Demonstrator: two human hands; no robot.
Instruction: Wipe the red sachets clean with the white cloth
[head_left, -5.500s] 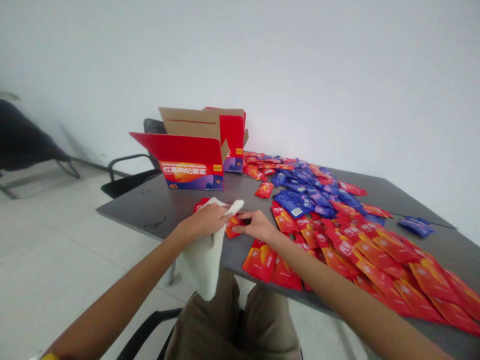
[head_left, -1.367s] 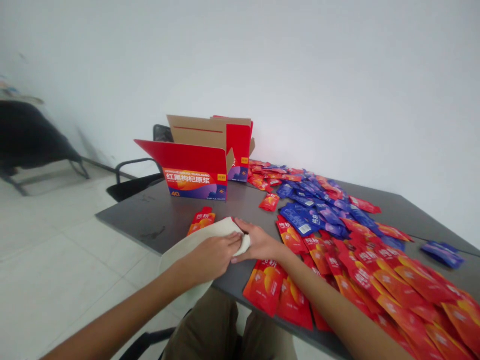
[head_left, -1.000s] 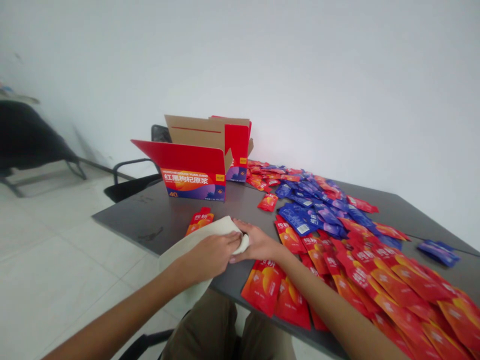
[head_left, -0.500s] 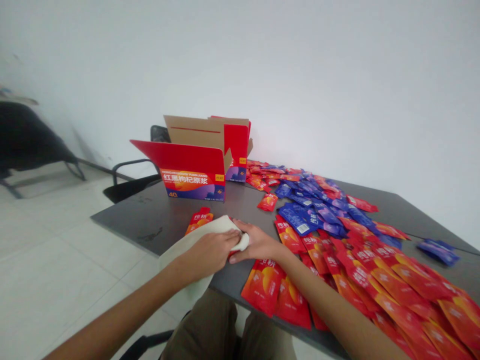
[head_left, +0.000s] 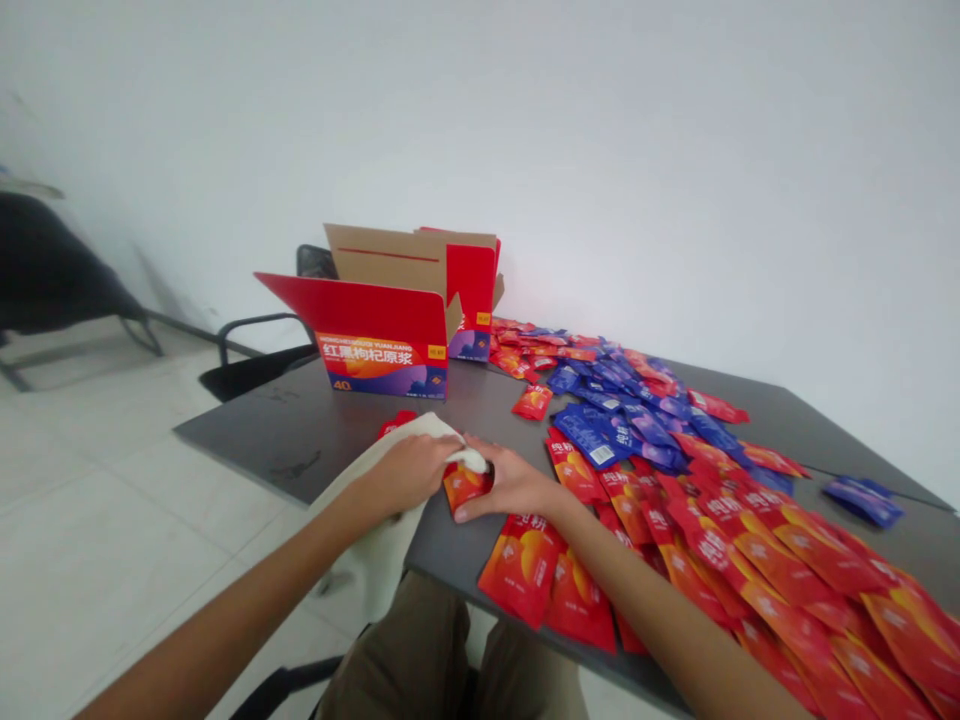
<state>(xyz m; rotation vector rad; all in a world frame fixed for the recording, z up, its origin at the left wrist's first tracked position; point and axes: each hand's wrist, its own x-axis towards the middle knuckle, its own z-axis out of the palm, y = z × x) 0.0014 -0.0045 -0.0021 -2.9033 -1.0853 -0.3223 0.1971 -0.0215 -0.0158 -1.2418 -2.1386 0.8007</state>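
White cloth (head_left: pixel 375 515) draws back, baring a red sachet (head_left: pixel 466 487) between the hands near the front edge of a grey table (head_left: pixel 247 425). Left hand (head_left: pixel 409 475) grips the bunched cloth tightly; right hand (head_left: pixel 511 482) curves narrowly against the sachet, its grip unclear. Loose red sachets (head_left: pixel 720 545) and blue sachets (head_left: pixel 600 437) spread across the right side, an open red carton (head_left: pixel 379 340) at the far edge
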